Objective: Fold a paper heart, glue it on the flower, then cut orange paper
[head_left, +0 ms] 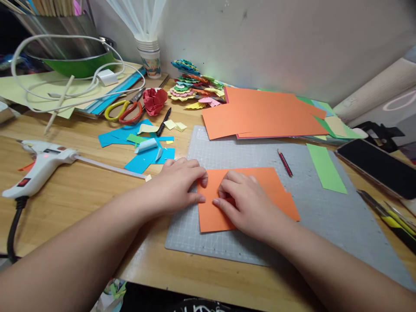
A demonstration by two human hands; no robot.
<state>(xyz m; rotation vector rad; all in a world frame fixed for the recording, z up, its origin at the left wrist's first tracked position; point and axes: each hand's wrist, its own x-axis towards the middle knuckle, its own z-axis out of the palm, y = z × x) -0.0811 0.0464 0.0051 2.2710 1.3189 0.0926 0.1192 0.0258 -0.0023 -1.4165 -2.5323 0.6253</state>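
An orange paper sheet (211, 216) lies on the grey cutting mat (221, 249). My left hand (182, 184) is at the sheet's left edge, its thumb and fingers curved and apart, with nothing visible between them. On the middle of the sheet rests my right hand (243, 199), fingers curled under and thumb stretched out on the paper; what its fingers hold, if anything, is hidden. A dark red pencil (285, 163) and a green paper strip (326, 168) lie on the mat, right of the hands.
Behind the mat is a stack of orange sheets (263, 113). Blue scraps (139, 161), scissors (125, 111) and a red paper flower (154, 102) lie left. A white glue gun (42, 162) is far left; a phone (378, 167) and cutter knives (390, 219) are at the right.
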